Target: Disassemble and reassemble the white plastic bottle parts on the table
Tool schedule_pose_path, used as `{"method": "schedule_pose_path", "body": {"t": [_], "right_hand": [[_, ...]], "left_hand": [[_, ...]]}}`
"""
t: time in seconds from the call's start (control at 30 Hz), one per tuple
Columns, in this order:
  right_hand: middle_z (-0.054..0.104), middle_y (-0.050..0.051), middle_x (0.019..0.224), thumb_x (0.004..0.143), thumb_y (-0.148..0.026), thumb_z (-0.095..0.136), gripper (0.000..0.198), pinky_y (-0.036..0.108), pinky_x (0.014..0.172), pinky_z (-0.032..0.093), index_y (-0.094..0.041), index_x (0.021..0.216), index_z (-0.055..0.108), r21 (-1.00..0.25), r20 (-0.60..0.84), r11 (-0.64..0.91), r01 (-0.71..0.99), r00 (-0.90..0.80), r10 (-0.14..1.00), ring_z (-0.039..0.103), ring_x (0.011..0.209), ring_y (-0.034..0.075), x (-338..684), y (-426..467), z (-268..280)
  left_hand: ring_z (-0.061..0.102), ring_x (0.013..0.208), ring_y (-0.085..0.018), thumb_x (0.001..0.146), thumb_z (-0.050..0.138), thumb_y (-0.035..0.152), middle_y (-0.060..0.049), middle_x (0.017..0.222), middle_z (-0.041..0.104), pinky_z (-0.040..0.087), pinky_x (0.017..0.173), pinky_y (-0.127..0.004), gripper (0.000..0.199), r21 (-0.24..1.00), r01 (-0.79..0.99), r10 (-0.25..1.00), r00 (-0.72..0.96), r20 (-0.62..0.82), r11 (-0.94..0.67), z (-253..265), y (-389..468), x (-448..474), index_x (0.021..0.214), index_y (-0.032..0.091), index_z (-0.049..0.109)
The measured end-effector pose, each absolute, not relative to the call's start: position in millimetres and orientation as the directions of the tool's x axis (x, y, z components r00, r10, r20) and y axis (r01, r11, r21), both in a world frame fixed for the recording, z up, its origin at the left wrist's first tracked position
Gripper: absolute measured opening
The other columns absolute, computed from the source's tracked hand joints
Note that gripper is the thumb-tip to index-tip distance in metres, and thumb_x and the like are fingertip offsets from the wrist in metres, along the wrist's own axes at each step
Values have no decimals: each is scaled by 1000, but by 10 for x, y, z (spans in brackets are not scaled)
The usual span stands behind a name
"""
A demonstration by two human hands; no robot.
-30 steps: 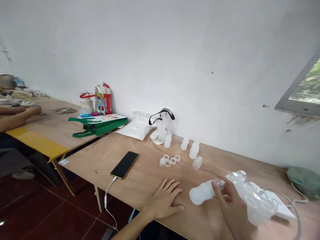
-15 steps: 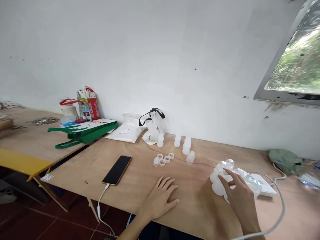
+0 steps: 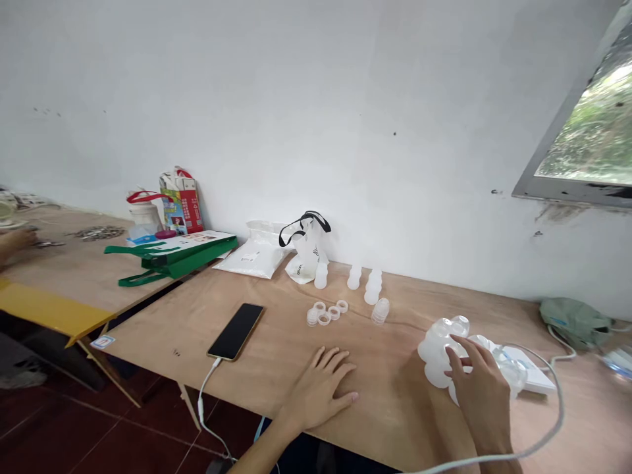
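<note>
My left hand [image 3: 320, 390] lies flat on the wooden table [image 3: 385, 421], fingers spread, with nothing in it. My right hand [image 3: 481, 378] reaches over a heap of rounded, translucent white plastic pieces [image 3: 437, 355]. Its thumb and index finger are bent together around part of one piece at the top; the other fingers are partly hidden. Farther back, several small white rings [image 3: 334, 313] lie in a group. A ribbed stack of clear domed caps [image 3: 380, 311] is to their right. Behind them stand wavy-sided translucent pieces [image 3: 374, 287] like small bottles.
A black phone [image 3: 236, 332] on a white cable lies at the left. White packages [image 3: 254, 255], a green bag [image 3: 185, 255] and a red carton [image 3: 182, 207] stand along the wall. A white box [image 3: 533, 372], a looping cable and a green cap [image 3: 575, 319] are at the right. Another person's hand [image 3: 17, 242] shows far left.
The view has turned slightly left, so everything sits a little farther right. Another person's hand has come into view at the far left. My right hand stays at the heap; my left hand remains flat.
</note>
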State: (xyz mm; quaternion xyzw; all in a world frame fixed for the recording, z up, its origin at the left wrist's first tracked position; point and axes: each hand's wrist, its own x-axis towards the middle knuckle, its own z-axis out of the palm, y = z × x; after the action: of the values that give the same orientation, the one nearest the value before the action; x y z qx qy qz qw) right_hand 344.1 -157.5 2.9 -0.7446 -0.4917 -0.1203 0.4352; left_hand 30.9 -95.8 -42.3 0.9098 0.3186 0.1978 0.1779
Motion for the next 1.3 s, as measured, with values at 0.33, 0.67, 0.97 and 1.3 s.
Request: {"method": "schedule_pose_path", "body": {"t": [0.33, 0.67, 0.97, 1.3], "right_hand": [[67, 16, 130, 95, -79, 29, 81, 35, 64, 61, -14, 115, 73, -523, 665, -116, 844, 490, 563, 73, 70, 20, 3477, -1557, -27], [61, 16, 142, 99, -66, 36, 63, 39, 68, 59, -17, 121, 70, -465, 732, -79, 882, 433, 526, 71, 66, 18, 3357, -1563, 37], [75, 5, 116, 100, -23, 40, 33, 34, 82, 60, -27, 110, 71, -358, 477, 260, 897, -64, 877, 72, 101, 22, 2448, -1403, -303], [65, 6, 139, 103, -25, 46, 37, 47, 113, 49, -27, 136, 62, -333, 465, 378, 864, -198, 863, 60, 130, 24, 2121, -1303, -795]], "left_hand": [[39, 147, -28, 102, 52, 58, -2, 157, 47, 23, 126, -53, 48, 411, 524, 645, 721, 254, -746, -471, -940, 310, 142, 30, 55], [40, 145, -28, 102, 54, 58, -2, 156, 48, 25, 125, -53, 47, 388, 531, 644, 714, 273, -753, -502, -935, 316, 140, 31, 56], [46, 142, -21, 109, 43, 33, -1, 152, 53, 32, 123, -44, 36, 321, 506, 596, 731, 332, -800, -488, -879, 276, 143, 32, 54], [46, 143, -22, 107, 44, 24, -4, 153, 52, 33, 123, -47, 36, 286, 617, 680, 643, 352, -733, -589, -796, 240, 142, 27, 54]]}}
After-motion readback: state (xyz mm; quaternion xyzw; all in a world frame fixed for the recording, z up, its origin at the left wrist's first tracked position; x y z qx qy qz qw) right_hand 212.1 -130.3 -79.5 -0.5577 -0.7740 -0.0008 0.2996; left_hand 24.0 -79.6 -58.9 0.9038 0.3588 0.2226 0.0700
